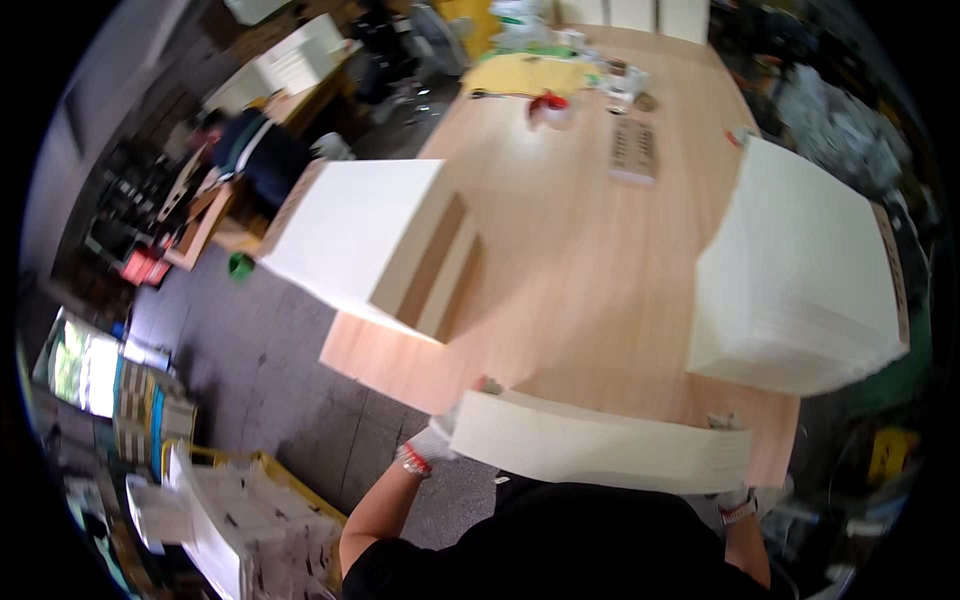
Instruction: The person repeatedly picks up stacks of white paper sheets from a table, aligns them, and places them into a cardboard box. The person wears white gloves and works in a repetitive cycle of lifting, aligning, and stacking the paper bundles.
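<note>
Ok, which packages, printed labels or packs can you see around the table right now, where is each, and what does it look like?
Flat printed pack: far part of the wooden table, rectangular, pale with dark rows of print.
Tape roll: beyond it, round, red and white.
Yellow sheet or bag: far end, flat.
Printed cartons: floor at lower left, white with dark marks, in a yellow-edged bin.
Plain white sheet stacks, unlabelled; one bundle held by left hand and right hand.
</note>
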A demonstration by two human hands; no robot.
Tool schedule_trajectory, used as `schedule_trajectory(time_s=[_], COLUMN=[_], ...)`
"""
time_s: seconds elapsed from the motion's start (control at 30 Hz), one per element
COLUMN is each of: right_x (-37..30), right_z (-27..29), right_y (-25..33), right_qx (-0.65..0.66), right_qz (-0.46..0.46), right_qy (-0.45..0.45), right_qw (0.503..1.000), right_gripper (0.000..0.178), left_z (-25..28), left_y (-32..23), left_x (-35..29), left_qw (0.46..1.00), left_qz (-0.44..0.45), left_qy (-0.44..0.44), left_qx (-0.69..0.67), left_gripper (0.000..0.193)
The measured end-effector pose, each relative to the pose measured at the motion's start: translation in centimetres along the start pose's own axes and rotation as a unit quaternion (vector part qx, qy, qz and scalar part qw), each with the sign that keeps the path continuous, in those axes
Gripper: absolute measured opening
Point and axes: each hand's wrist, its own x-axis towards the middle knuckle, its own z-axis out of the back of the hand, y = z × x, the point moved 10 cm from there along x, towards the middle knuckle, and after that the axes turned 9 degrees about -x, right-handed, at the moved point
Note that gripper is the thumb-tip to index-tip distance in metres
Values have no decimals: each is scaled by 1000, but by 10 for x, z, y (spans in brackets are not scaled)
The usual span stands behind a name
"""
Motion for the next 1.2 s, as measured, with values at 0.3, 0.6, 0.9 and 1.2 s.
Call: schedule_trajectory(time_s=[0.3,0.6,0.9,1.2], right_x=[13,21,60,132], right_z=[-10,-19,-31,-186], right_y=[-9,-21,84,201], right_qx=[-21,-128,-123,84], right_qz=[25,40,204,90], right_qy=[21,69,48,49], right_qw=[999,989,970,991], right_gripper=[66,55,44,41], left_z=[-12,8,43,229], left_y=[-12,12,-156,-309], left_x=[3,19,-2,15], left_qw=[1000,990,981,989], left_qz=[1,-120,36,-89], left_qy=[-8,-46,-162,-114], left_qx=[-5,57,103,-23], left_gripper=[96,82,86,33])
